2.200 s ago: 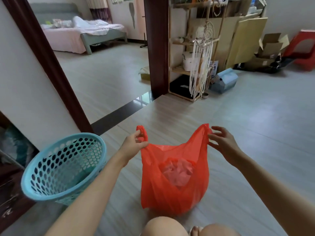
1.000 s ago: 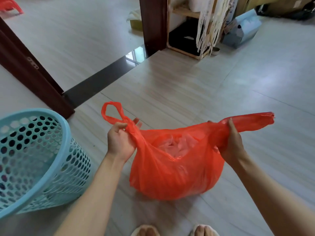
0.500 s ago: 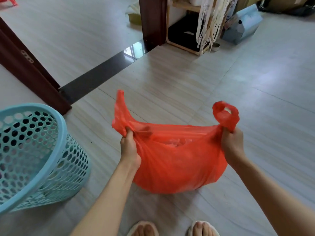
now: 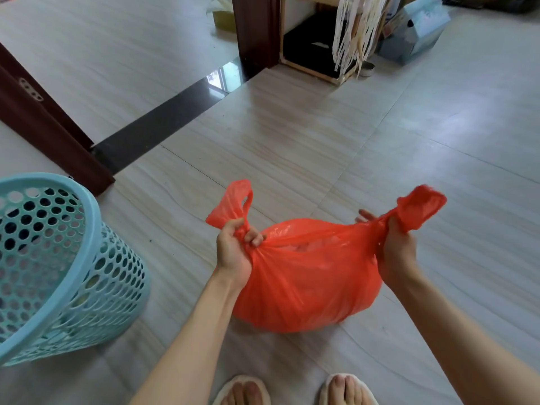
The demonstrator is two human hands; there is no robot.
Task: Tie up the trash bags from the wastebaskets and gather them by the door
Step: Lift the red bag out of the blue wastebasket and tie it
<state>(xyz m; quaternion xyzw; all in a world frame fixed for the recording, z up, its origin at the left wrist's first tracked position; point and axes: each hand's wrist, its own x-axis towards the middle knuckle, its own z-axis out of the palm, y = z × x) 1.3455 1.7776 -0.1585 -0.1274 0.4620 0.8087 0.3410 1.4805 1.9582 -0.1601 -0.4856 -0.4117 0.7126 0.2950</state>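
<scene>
A red plastic trash bag (image 4: 306,282) sits on the tiled floor just in front of my feet, bulging with pale trash inside. My left hand (image 4: 233,249) grips the bag's left handle, bunched at its base, with the loop sticking up above my fist. My right hand (image 4: 394,252) grips the right handle, whose loop pokes out past my fingers to the upper right. The two handles are pulled apart and the bag's mouth is stretched nearly flat between them. A light blue perforated wastebasket (image 4: 58,267) stands at the left, with no bag visible in it.
A dark brown door frame (image 4: 52,133) and a black threshold strip (image 4: 163,121) lie beyond the basket. A wooden shelf (image 4: 315,39) with hanging white fringe and a pale blue box (image 4: 418,27) stand at the back right. My slippered feet (image 4: 292,390) are at the bottom edge.
Both hands first held the bag open and upright, then gathered each handle into a fist and pulled them apart, flattening the mouth. The view tilted down toward the floor.
</scene>
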